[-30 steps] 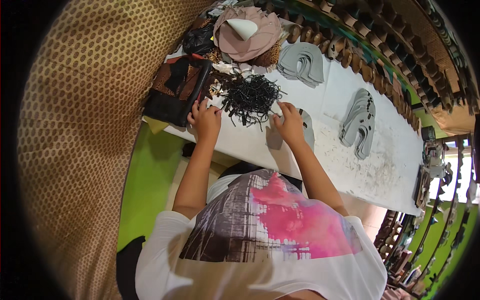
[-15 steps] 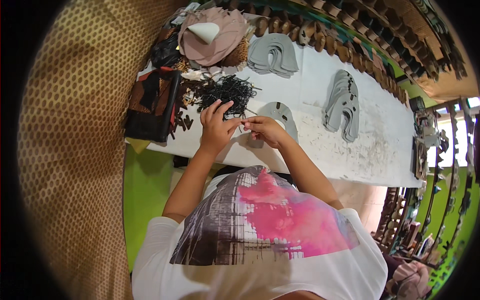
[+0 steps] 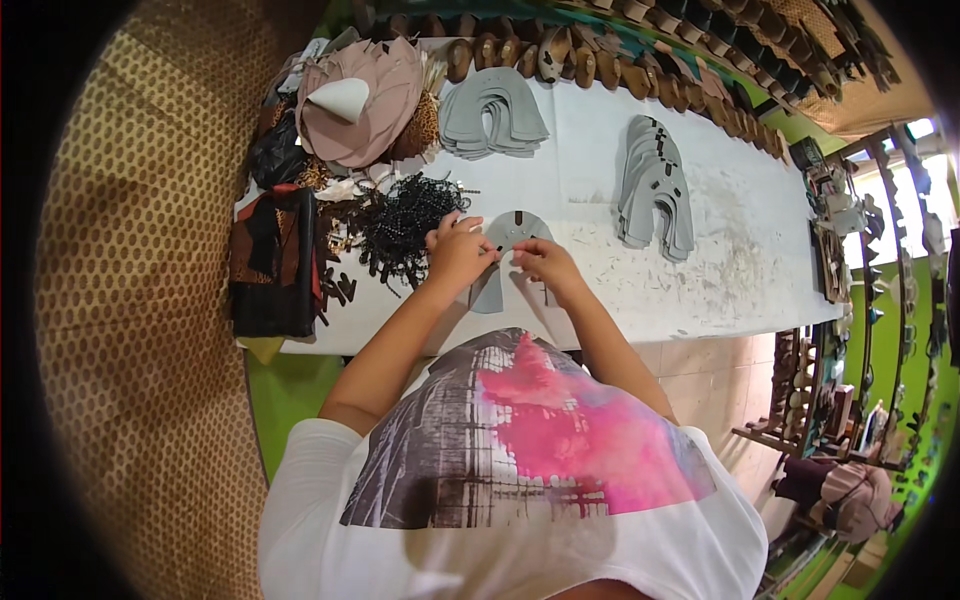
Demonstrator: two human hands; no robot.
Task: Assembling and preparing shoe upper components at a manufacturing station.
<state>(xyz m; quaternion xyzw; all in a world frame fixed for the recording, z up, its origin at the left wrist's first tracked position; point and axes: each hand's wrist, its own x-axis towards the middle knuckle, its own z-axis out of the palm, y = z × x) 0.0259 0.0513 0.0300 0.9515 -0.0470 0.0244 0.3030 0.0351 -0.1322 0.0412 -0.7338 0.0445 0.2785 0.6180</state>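
A grey U-shaped shoe upper (image 3: pixel 518 232) lies on the table in front of me, a dark strip at the top of its curve. Over its left side, my left hand (image 3: pixel 460 256) is closed in a pinch, with a small black piece (image 3: pixel 499 251) at the thumb and index tips; its other fingers are raised. My right hand (image 3: pixel 550 268) is closed too, fingertips bunched beside the upper's inner curve; what they hold, if anything, is too small to make out. Close to my left hand is a tangled heap of black beaded strips (image 3: pixel 408 225).
Two stacks of grey uppers, one at the back (image 3: pixel 492 110) and one to the right (image 3: pixel 655 195), share the white table (image 3: pixel 580 210). Pink-beige pieces with a white cone (image 3: pixel 340 98) and a black-brown bag (image 3: pixel 275 260) stand left. Wooden shoe lasts (image 3: pixel 610 72) line the back edge.
My hands have moved apart slightly and down onto the grey upper, away from the black heap. The view has shifted, so the table contents appear farther left.
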